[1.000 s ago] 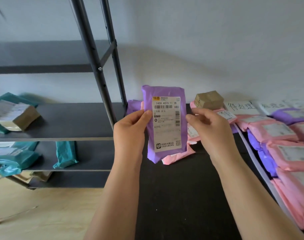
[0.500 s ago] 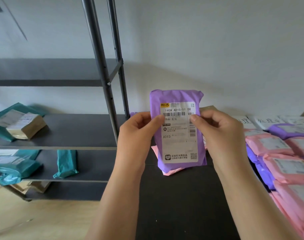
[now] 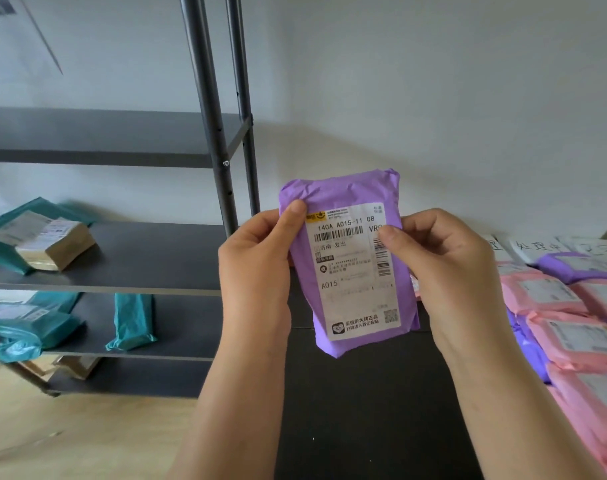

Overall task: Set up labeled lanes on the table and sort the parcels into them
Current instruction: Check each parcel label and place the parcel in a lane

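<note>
A purple parcel (image 3: 350, 271) with a white shipping label stands upright in front of me, label toward the camera. My left hand (image 3: 257, 265) pinches its left edge, thumb near the label's top corner. My right hand (image 3: 437, 261) grips its right edge, thumb on the label. It hangs above the black table (image 3: 364, 410). Along the right, pink parcels (image 3: 572, 334) and purple parcels (image 3: 572, 265) lie in rows under handwritten paper lane labels (image 3: 537, 247).
A dark metal shelf rack (image 3: 139, 251) stands at the left, its post (image 3: 208, 116) just behind the parcel. It carries teal parcels (image 3: 132, 320) and a brown box (image 3: 56, 247). A pale wooden floor (image 3: 87, 438) lies below; a white wall is behind.
Both hands have lifted the purple parcel up and nearer to the camera. The pink parcels and brown box behind it are now hidden. The view has tilted upward slightly.
</note>
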Available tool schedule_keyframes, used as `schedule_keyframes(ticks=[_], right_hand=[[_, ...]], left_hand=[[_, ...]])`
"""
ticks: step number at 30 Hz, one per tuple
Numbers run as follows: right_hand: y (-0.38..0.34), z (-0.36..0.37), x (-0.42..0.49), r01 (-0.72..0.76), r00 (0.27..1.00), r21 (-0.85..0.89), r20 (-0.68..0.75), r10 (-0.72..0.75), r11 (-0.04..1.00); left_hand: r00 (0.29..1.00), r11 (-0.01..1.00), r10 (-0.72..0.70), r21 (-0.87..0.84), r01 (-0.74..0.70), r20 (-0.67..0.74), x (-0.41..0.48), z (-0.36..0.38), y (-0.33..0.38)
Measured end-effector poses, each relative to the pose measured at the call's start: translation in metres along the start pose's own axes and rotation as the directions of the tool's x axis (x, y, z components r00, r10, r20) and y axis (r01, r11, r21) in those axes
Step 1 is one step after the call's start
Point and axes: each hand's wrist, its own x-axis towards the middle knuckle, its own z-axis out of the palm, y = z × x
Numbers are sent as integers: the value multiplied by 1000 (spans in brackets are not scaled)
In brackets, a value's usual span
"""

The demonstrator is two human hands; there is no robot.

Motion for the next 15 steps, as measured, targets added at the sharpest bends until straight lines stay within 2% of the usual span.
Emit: schedule_keyframes(ticks=[10, 15], right_hand=[[-7, 3, 0, -14, 1000, 46, -12, 15, 999], [-5, 0, 2, 4, 999, -54, -33, -6, 999]], left_hand=[[999, 999, -24, 47, 23, 21, -2, -1, 6], [998, 993, -52, 110, 46, 47, -2, 4, 4]])
